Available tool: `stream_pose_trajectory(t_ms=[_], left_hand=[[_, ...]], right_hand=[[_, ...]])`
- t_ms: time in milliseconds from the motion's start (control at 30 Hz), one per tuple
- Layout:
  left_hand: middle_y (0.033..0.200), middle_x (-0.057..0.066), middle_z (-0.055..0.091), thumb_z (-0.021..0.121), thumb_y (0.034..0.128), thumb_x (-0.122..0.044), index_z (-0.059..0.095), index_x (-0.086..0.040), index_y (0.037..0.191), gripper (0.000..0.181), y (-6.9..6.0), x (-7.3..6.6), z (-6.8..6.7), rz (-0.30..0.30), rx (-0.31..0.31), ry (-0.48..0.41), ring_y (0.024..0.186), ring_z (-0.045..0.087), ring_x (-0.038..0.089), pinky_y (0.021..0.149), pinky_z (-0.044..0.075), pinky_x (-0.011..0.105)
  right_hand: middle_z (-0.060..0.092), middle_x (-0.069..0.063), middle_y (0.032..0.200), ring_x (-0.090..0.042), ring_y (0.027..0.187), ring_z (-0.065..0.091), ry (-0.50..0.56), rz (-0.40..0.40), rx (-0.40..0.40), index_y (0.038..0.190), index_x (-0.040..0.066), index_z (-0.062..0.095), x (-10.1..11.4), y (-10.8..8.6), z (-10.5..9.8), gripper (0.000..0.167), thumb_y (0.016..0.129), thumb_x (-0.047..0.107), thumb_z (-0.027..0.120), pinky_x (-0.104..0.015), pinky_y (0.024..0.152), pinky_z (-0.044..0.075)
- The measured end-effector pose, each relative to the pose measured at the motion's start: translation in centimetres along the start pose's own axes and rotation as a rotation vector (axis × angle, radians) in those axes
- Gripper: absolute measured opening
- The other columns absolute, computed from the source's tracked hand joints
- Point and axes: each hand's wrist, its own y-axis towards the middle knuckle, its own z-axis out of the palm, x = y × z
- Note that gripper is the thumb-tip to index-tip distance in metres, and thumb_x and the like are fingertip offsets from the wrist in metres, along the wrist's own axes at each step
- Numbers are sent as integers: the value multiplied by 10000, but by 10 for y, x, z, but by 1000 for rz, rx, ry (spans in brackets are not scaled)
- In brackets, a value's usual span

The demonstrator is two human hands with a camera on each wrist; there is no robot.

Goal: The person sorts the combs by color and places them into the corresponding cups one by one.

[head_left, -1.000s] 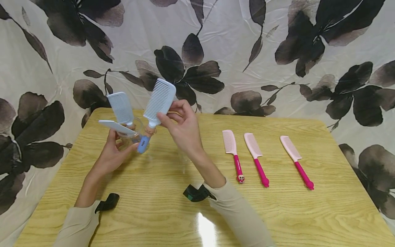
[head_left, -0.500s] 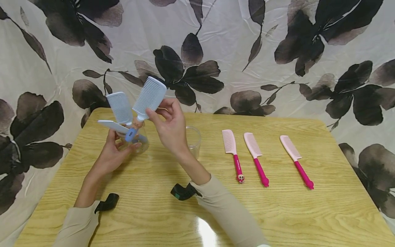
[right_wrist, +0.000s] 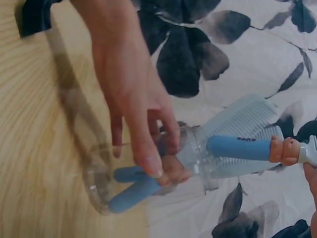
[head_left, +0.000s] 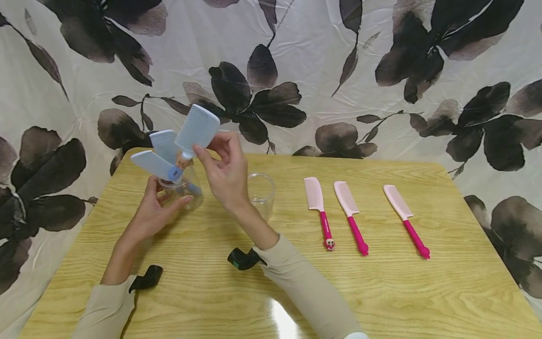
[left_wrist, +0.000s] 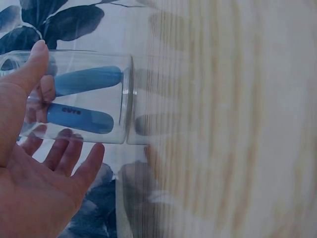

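Observation:
My left hand [head_left: 154, 212] curls its fingers and thumb round a clear jar [head_left: 194, 200] at the table's left. Two light-blue combs stand in it, one leaning left [head_left: 153, 165], the other behind [head_left: 165, 145]; their blue handles [left_wrist: 81, 119] show through the wall in the left wrist view. My right hand [head_left: 228, 174] pinches a third light-blue comb [head_left: 198, 127] near its neck, teeth part up. That comb's blue handle [right_wrist: 240, 148] points at the jar's mouth in the right wrist view, its end just outside the rim.
A second clear jar [head_left: 261, 200] stands right of the first, partly behind my right forearm. Three pink combs lie apart on the table's right half: one nearest the jar [head_left: 314, 194], one in the middle [head_left: 347, 198], one farthest right [head_left: 399, 203]. Floral cloth [head_left: 330, 56] hangs behind.
My right hand has moved left with its comb, bringing the handle over the jar's mouth. The comb leaning left has turned to show its teeth. The second jar has come into clearer view.

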Motion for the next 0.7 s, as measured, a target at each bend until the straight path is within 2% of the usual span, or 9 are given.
stream_pose_trajectory(t_ms=[200,333,467,700], left_hand=[[1477,150,292,723,970,-98,160,-31,1532,798,0,3,1,14,-11,-1,1301,327,245,1109,297,722],[1466,132,298,720,969,-84,168,-33,1532,790,1,4,2,20,-14,-4,1276,332,189,1107,306,715],[1466,143,297,723,967,-80,164,-26,1535,798,1,5,1,20,-16,5,1275,333,203,1104,313,713],[1513,215,275,726,965,-82,127,-3,1556,845,0,3,-2,14,-7,13,1325,318,341,1107,314,706]], right_hand=[[606,-301,1185,-381,1095,686,-100,-21,97,1157,-78,469,-6,-4,4,291,946,-97,669,-283,870,592],[612,-283,1193,-364,1095,692,-134,-11,104,1166,-69,471,-8,-5,5,311,940,-90,683,-257,864,587],[633,-256,1178,-329,1091,701,-187,-13,97,1159,-57,476,-8,-3,5,298,952,-51,690,-235,856,583],[646,-250,1179,-302,1101,704,-245,-58,89,1161,-44,480,-6,-2,4,284,964,-29,685,-221,853,580]])
